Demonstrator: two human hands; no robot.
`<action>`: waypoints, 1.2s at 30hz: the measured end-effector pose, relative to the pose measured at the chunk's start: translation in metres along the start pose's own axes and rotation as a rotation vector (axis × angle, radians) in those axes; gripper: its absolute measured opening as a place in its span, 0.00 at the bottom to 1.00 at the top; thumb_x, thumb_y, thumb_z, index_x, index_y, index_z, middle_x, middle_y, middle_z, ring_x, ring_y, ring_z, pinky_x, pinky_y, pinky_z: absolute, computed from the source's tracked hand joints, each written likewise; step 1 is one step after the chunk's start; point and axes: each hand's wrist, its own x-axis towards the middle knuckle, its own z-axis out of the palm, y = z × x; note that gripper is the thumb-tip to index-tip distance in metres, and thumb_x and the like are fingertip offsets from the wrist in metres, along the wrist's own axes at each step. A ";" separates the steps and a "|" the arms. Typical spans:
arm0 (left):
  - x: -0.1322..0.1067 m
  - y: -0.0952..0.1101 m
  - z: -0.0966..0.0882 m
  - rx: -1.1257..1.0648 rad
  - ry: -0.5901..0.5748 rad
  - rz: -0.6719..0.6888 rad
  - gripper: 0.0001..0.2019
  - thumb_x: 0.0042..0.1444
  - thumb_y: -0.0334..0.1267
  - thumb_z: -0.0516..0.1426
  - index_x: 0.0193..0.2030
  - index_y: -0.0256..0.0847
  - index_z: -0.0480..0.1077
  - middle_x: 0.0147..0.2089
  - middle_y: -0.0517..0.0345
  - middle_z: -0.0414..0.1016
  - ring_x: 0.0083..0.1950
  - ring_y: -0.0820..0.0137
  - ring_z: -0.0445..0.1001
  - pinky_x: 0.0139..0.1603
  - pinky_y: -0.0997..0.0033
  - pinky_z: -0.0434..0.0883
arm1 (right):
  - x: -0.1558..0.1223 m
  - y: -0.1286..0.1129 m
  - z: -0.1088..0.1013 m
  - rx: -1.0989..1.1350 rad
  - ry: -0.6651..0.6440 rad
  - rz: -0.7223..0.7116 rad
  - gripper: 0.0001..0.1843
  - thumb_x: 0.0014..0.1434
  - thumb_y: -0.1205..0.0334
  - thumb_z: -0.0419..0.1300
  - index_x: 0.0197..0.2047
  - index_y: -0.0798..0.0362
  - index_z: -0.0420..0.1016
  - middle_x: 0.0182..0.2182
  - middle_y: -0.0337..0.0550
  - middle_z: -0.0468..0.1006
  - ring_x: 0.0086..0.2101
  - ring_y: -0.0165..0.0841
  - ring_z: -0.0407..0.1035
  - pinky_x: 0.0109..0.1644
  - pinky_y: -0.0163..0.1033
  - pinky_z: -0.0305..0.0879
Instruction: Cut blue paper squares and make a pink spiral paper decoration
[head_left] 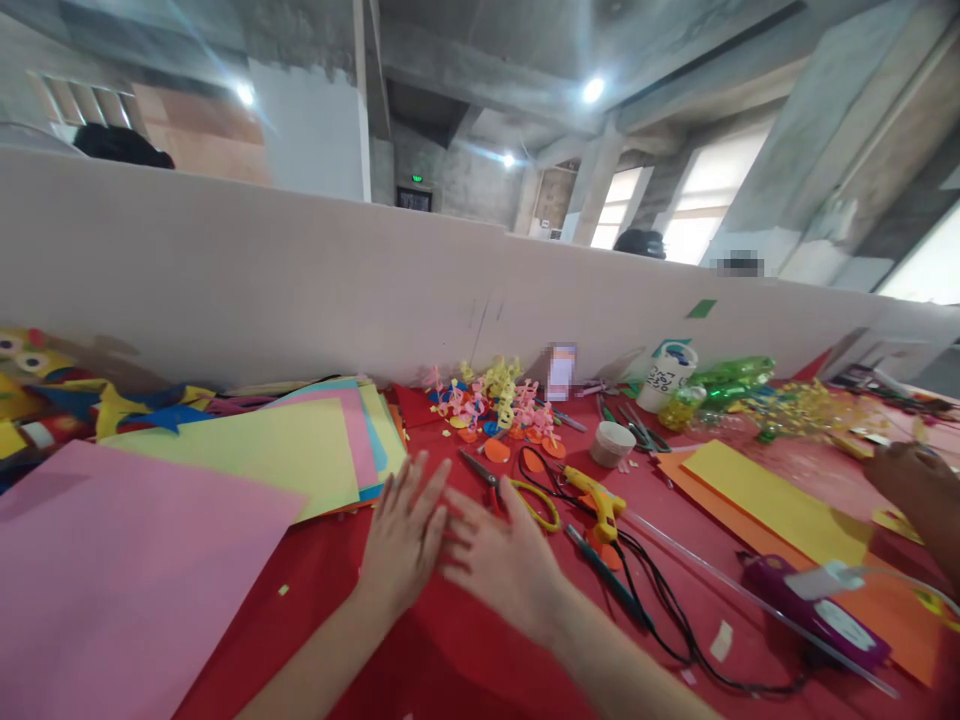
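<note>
My left hand (403, 535) and my right hand (499, 555) are held close together above the red tabletop (300, 640), fingers stretched out and nothing held in either. Their fingertips meet or overlap; whether they touch I cannot tell. Just beyond my right hand lie scissors (536, 503) with yellow handles, partly hidden by its fingers. To the right is a yellow glue gun (598, 500) with a black cord, beside a dark pen-like tool (607, 575). Behind the hands stand small pink and yellow paper flower pieces (499, 400) on round orange and blue bases.
Coloured paper sheets (247, 455) and a pink sheet (135, 570) lie left. Yellow and orange sheets (772, 500), a clear rod (712, 565) and a purple power strip (817, 610) lie right. Another person's hand (911, 485) is at the far right. A white partition (337, 290) stands behind.
</note>
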 end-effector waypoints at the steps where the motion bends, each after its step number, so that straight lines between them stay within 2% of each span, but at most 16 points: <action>1: 0.000 -0.005 0.007 0.041 0.014 -0.086 0.24 0.63 0.38 0.42 0.66 0.45 0.49 0.67 0.49 0.55 0.68 0.59 0.48 0.63 0.50 0.54 | 0.005 0.000 -0.019 -0.040 -0.048 0.087 0.40 0.64 0.53 0.17 0.57 0.51 0.65 0.44 0.48 0.78 0.40 0.32 0.74 0.37 0.37 0.69; 2: -0.001 -0.010 0.012 0.076 0.021 -0.149 0.24 0.62 0.38 0.43 0.65 0.45 0.52 0.67 0.49 0.55 0.68 0.58 0.48 0.62 0.50 0.55 | 0.010 0.002 -0.039 -0.181 -0.039 0.159 0.38 0.66 0.55 0.20 0.55 0.52 0.68 0.45 0.48 0.78 0.42 0.32 0.73 0.39 0.37 0.68; 4: -0.004 -0.015 0.020 0.119 0.020 -0.189 0.22 0.61 0.39 0.45 0.63 0.45 0.58 0.66 0.49 0.55 0.68 0.55 0.47 0.61 0.48 0.56 | 0.023 0.013 -0.074 -0.683 0.057 0.303 0.24 0.67 0.58 0.36 0.49 0.50 0.72 0.44 0.45 0.78 0.45 0.33 0.71 0.47 0.37 0.65; 5: -0.005 -0.015 0.021 0.133 0.016 -0.183 0.22 0.61 0.39 0.46 0.62 0.46 0.59 0.66 0.50 0.55 0.68 0.54 0.46 0.61 0.47 0.56 | 0.028 0.022 -0.087 -0.782 0.083 0.341 0.17 0.64 0.60 0.46 0.45 0.52 0.75 0.44 0.47 0.78 0.47 0.36 0.69 0.51 0.40 0.62; 7: -0.006 -0.014 0.021 0.154 0.014 -0.161 0.22 0.60 0.39 0.48 0.62 0.48 0.60 0.67 0.51 0.54 0.69 0.53 0.44 0.61 0.47 0.55 | 0.036 0.042 -0.101 -0.883 0.101 0.406 0.12 0.59 0.66 0.52 0.33 0.54 0.78 0.40 0.51 0.79 0.48 0.41 0.67 0.53 0.44 0.58; 11: -0.005 -0.008 0.016 0.182 0.046 -0.181 0.23 0.59 0.39 0.49 0.62 0.50 0.59 0.67 0.53 0.53 0.69 0.53 0.43 0.62 0.46 0.54 | 0.038 0.079 -0.096 -0.984 0.074 0.478 0.10 0.54 0.70 0.55 0.26 0.54 0.77 0.32 0.50 0.80 0.43 0.41 0.70 0.47 0.42 0.62; 14: -0.004 -0.006 0.014 0.190 0.051 -0.181 0.23 0.59 0.39 0.49 0.62 0.50 0.59 0.67 0.54 0.54 0.69 0.53 0.43 0.62 0.45 0.52 | 0.037 0.090 -0.091 -1.008 0.101 0.497 0.13 0.55 0.71 0.53 0.24 0.57 0.76 0.30 0.55 0.79 0.38 0.43 0.72 0.42 0.43 0.64; 18: -0.003 -0.005 0.012 0.207 0.046 -0.170 0.23 0.59 0.40 0.49 0.62 0.48 0.59 0.66 0.52 0.55 0.69 0.53 0.43 0.63 0.46 0.52 | 0.039 0.084 -0.108 -0.978 0.213 0.469 0.15 0.55 0.73 0.51 0.22 0.57 0.75 0.27 0.56 0.79 0.33 0.41 0.73 0.40 0.42 0.64; 22: -0.005 -0.007 0.016 0.179 0.006 -0.168 0.25 0.59 0.41 0.48 0.63 0.38 0.57 0.62 0.46 0.64 0.68 0.53 0.47 0.63 0.45 0.51 | 0.039 0.062 -0.124 -0.904 0.457 0.379 0.13 0.57 0.65 0.50 0.33 0.57 0.75 0.34 0.56 0.78 0.38 0.45 0.72 0.46 0.49 0.63; 24: -0.005 -0.009 0.019 0.131 -0.008 -0.156 0.24 0.59 0.40 0.48 0.62 0.35 0.59 0.58 0.45 0.68 0.67 0.53 0.50 0.62 0.45 0.53 | 0.036 0.049 -0.114 -0.821 0.520 0.292 0.14 0.58 0.60 0.49 0.40 0.56 0.72 0.39 0.54 0.77 0.40 0.43 0.71 0.46 0.48 0.64; 26: -0.005 -0.012 0.019 0.064 0.008 -0.146 0.21 0.59 0.37 0.48 0.59 0.35 0.62 0.54 0.45 0.71 0.66 0.54 0.53 0.61 0.48 0.57 | 0.027 0.040 -0.089 -0.707 0.465 0.176 0.13 0.59 0.58 0.50 0.42 0.52 0.71 0.44 0.49 0.75 0.39 0.37 0.72 0.42 0.40 0.68; 28: -0.003 -0.015 0.017 -0.019 0.061 -0.166 0.18 0.59 0.34 0.47 0.54 0.35 0.66 0.51 0.45 0.73 0.61 0.57 0.60 0.59 0.52 0.61 | 0.013 0.036 -0.055 -0.560 0.302 0.036 0.10 0.58 0.59 0.52 0.38 0.52 0.72 0.44 0.48 0.76 0.38 0.34 0.72 0.42 0.37 0.68; 30: -0.001 -0.018 0.014 -0.104 0.132 -0.225 0.16 0.61 0.33 0.45 0.51 0.36 0.68 0.48 0.46 0.73 0.55 0.59 0.66 0.56 0.54 0.65 | -0.003 0.036 -0.023 -0.496 0.147 -0.031 0.07 0.56 0.60 0.56 0.36 0.50 0.74 0.33 0.41 0.79 0.34 0.33 0.73 0.40 0.36 0.68; 31: -0.001 -0.019 0.012 -0.135 0.162 -0.256 0.16 0.61 0.33 0.44 0.49 0.37 0.68 0.47 0.47 0.73 0.52 0.60 0.68 0.55 0.55 0.66 | -0.011 0.037 -0.010 -0.442 -0.001 -0.084 0.06 0.57 0.60 0.56 0.34 0.50 0.75 0.32 0.41 0.79 0.35 0.33 0.72 0.42 0.37 0.67; 33: 0.000 -0.017 0.009 -0.163 0.188 -0.295 0.15 0.62 0.33 0.43 0.47 0.38 0.68 0.44 0.47 0.73 0.48 0.62 0.69 0.52 0.55 0.67 | -0.023 0.040 0.005 -0.338 -0.175 -0.127 0.09 0.59 0.59 0.56 0.32 0.51 0.76 0.30 0.41 0.79 0.33 0.32 0.72 0.41 0.36 0.67; 36: 0.001 -0.011 0.001 -0.139 0.145 -0.291 0.13 0.61 0.31 0.45 0.43 0.38 0.69 0.41 0.50 0.74 0.46 0.63 0.71 0.50 0.58 0.69 | -0.031 0.043 0.007 -0.295 -0.188 -0.132 0.12 0.62 0.60 0.52 0.33 0.52 0.75 0.32 0.43 0.78 0.35 0.31 0.71 0.43 0.37 0.66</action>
